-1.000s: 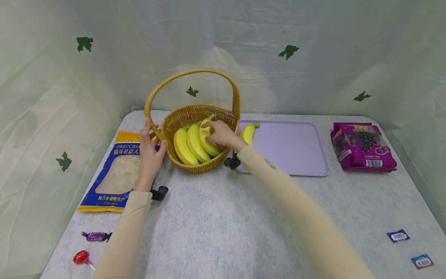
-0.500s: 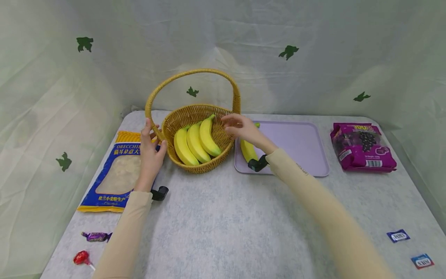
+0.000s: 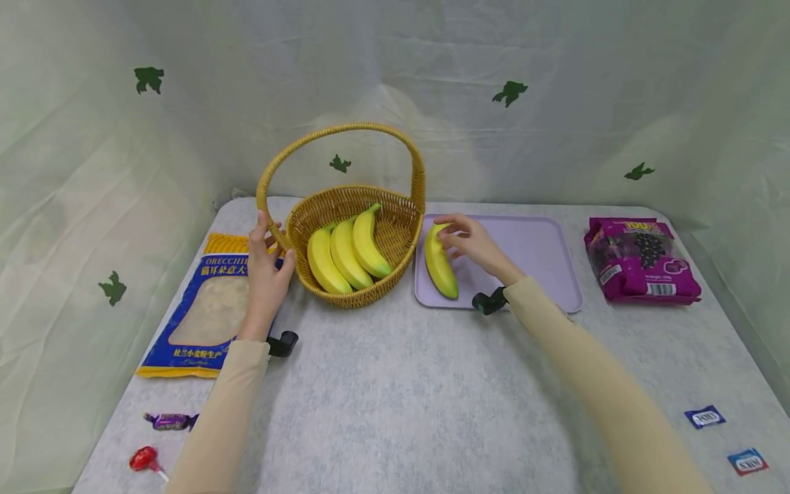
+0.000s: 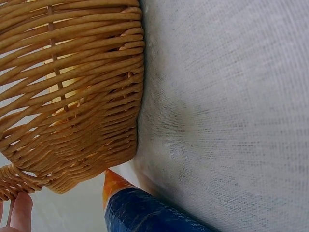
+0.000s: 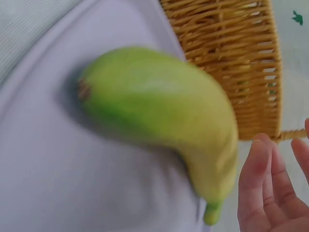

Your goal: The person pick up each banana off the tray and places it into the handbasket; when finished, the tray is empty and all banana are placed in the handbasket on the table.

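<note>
My left hand (image 3: 265, 285) grips the base of the handle of a wicker basket (image 3: 364, 296), at its left side. Inside the basket lie three yellow bananas (image 3: 345, 255) side by side; only slivers of yellow show through the weave in the left wrist view. To the right, one more banana (image 3: 439, 273) rests on a lilac tray (image 3: 524, 264), near its left edge. My right hand (image 3: 474, 245) hovers by the upper end of that banana, fingers bent and apart. Thumb and fingers (image 5: 254, 166) show nothing between them in the right wrist view, beside the banana's stem.
A blue bag of orecchiette pasta (image 3: 210, 309) lies left of the basket, partly under my left arm. A purple bag (image 3: 642, 261) stands right of the tray. Wrapped sweets (image 3: 705, 417) and a red lollipop (image 3: 144, 458) lie near the table's front corners.
My right hand has left the rightmost banana in the basket and moved right, over the banana on the tray. The left hand stays at the handle.
</note>
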{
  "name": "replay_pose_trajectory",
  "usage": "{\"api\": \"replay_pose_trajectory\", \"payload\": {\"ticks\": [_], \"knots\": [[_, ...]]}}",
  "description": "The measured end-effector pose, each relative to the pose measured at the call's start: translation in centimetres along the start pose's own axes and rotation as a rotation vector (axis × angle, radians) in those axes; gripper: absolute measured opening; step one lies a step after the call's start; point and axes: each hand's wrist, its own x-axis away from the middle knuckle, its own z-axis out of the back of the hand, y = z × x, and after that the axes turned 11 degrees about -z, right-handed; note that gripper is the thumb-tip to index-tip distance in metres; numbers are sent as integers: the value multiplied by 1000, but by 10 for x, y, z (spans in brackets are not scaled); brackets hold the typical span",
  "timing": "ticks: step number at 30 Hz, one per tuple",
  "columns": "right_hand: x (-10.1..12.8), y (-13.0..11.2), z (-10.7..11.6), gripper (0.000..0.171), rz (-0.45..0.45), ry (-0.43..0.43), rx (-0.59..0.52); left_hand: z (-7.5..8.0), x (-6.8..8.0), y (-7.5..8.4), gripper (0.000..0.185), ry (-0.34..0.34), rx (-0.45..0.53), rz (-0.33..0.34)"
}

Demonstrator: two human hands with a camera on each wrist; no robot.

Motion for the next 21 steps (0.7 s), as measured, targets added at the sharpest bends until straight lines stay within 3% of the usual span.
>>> {"api": "replay_pose_trajectory", "payload": {"ticks": [9,15,21], "knots": [[2,18,8,44,-85,22,75,0,0,1,86,11,7,-17],[2,21,6,53,-148,-38,132,1,0,2,85,2,-4,2],[0,22,2,60,-145,-96,176,0,0,0,83,-2,9,-6]]}}
